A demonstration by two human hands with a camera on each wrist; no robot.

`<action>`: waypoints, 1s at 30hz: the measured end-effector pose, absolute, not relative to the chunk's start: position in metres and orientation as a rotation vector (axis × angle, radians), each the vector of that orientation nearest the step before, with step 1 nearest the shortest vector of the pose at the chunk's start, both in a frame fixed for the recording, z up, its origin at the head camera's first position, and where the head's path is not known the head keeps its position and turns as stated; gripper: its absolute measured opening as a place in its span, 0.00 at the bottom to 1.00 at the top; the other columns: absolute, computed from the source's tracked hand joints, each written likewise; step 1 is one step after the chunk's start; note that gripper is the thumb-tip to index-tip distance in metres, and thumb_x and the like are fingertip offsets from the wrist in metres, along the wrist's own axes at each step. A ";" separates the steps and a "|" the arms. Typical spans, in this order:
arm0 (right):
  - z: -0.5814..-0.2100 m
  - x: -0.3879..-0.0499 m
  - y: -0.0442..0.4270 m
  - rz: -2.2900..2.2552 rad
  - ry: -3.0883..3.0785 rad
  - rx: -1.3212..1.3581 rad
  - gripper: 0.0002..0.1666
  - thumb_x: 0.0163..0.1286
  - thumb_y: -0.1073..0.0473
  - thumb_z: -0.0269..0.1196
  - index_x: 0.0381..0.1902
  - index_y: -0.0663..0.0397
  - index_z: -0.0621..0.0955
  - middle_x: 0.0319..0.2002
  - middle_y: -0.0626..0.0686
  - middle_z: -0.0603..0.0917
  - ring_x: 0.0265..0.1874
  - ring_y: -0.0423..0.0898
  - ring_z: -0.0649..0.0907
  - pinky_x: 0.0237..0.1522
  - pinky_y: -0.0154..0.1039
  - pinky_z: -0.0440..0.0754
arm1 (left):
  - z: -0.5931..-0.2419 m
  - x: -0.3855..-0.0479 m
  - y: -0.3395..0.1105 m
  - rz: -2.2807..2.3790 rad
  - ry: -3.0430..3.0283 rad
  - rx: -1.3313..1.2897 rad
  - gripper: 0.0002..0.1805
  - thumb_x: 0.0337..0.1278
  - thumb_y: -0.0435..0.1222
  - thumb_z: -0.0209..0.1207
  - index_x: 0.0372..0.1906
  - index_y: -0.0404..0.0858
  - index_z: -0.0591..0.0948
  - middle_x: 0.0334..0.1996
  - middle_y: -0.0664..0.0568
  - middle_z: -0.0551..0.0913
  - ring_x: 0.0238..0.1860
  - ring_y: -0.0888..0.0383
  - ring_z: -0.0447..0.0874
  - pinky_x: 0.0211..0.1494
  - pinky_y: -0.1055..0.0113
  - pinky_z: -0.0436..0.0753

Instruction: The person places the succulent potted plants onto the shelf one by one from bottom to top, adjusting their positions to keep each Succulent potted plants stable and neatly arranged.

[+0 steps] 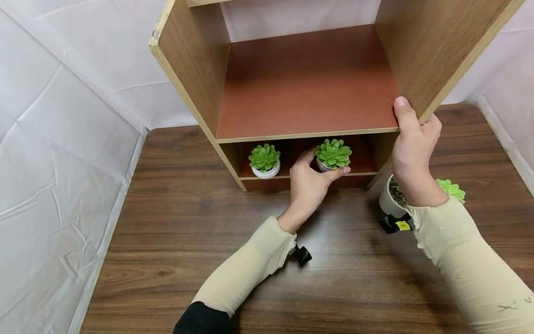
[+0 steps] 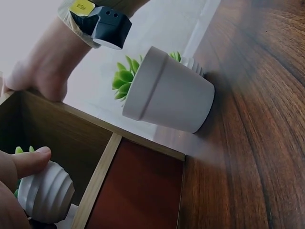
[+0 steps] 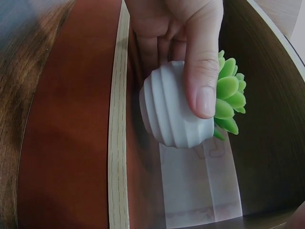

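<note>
My left hand [image 1: 308, 185] pinches a small potted succulent [image 1: 333, 153] between thumb and fingers at the opening of the lower compartment. Its ribbed white pot [image 3: 167, 107] shows clearly in the right wrist view, with the thumb across the side near the rim. My right hand [image 1: 413, 148] grips the right side panel of the wooden shelf unit [image 1: 308, 83], its thumb over the reddish shelf board. In that same lower compartment, a second succulent in a white pot [image 1: 264, 160] stands to the left.
A larger white pot [image 2: 174, 90] stands on the wood-grain table [image 1: 175, 232], right of the shelf unit and partly behind my right wrist. Green leaves [image 1: 451, 189] show beyond that wrist. A white sheet [image 1: 62, 176] lines the left and back.
</note>
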State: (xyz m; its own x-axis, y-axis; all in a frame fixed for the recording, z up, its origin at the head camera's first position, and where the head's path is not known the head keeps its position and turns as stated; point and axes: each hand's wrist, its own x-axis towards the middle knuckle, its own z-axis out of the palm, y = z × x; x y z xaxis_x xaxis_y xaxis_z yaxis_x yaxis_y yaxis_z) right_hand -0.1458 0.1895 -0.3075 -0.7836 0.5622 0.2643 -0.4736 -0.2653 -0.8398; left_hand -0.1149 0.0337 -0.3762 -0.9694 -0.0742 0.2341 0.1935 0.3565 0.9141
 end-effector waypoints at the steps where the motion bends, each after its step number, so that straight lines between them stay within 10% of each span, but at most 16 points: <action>1: -0.308 -0.146 0.190 2.073 -1.343 -0.113 0.09 0.64 0.65 0.66 0.40 0.67 0.85 0.32 0.59 0.85 0.32 0.48 0.83 0.43 0.36 0.77 | -0.376 -0.115 0.034 -1.655 -2.389 -0.107 0.35 0.33 0.45 0.81 0.53 0.41 0.83 0.45 0.59 0.84 0.50 0.66 0.78 0.53 0.72 0.74; 30: -0.309 -0.144 0.190 2.060 -1.362 -0.108 0.09 0.64 0.64 0.66 0.40 0.66 0.86 0.33 0.58 0.85 0.33 0.47 0.83 0.43 0.36 0.77 | -0.381 -0.120 0.038 -1.641 -2.474 -0.056 0.41 0.33 0.46 0.81 0.58 0.37 0.81 0.51 0.52 0.83 0.53 0.61 0.79 0.54 0.71 0.75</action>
State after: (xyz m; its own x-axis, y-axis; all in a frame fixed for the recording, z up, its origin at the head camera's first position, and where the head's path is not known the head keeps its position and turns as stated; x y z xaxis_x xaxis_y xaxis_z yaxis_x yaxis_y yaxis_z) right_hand -0.1438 0.1899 -0.3089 -0.7807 0.5601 0.2771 -0.4742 -0.2422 -0.8464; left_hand -0.1203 0.0378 -0.3807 -0.9845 -0.0631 0.1634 0.1260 0.3929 0.9109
